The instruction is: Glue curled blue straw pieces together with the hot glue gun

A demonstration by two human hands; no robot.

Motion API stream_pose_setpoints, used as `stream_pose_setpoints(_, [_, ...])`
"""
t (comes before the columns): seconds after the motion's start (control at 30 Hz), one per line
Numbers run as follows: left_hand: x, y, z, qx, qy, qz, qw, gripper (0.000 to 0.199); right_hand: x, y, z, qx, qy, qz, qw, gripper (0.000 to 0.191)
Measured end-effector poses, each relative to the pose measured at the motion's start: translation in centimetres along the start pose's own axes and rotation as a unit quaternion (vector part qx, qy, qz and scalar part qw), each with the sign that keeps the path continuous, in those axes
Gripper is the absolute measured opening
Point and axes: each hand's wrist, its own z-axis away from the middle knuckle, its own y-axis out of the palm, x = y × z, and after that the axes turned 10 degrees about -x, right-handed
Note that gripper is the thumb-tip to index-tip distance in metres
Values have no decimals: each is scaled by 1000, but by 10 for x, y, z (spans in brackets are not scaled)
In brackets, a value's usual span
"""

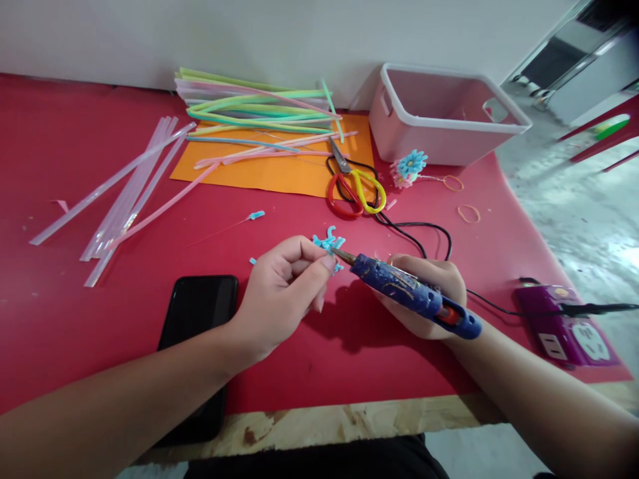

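My left hand (287, 289) pinches a small blue pipe-cleaner flower (329, 239) between thumb and fingertips, its curled petals showing past the fingers. In my right hand (432, 286) is a dark blue hot glue gun (399, 286), its metal nozzle aimed left and at or very near the flower; I cannot tell if they touch. Past the hands lie scissors (354, 189) with one red and one yellow handle. A thin stem with a blue fuzzy tip (256, 215) rests on the red tabletop, left of the flower.
Coloured pipe cleaners (259, 106) lie on orange paper (299, 179) at the back, with clear glue sticks (134, 186) on the left. A pink bin (424, 136), a finished flower (412, 163), a black phone (200, 313) and a purple power strip (564, 319) with cords surround the hands.
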Motion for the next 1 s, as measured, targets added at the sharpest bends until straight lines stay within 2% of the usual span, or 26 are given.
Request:
stream_pose_setpoints(0.5, [-1,1,1,-12,6,2,1000,17,1,-1,1,3,10,1,1000,18])
stream_pose_setpoints(1.0, [0,1,0,-18,-2,10,1000,16,0,0,4,-27,31,8,999,20])
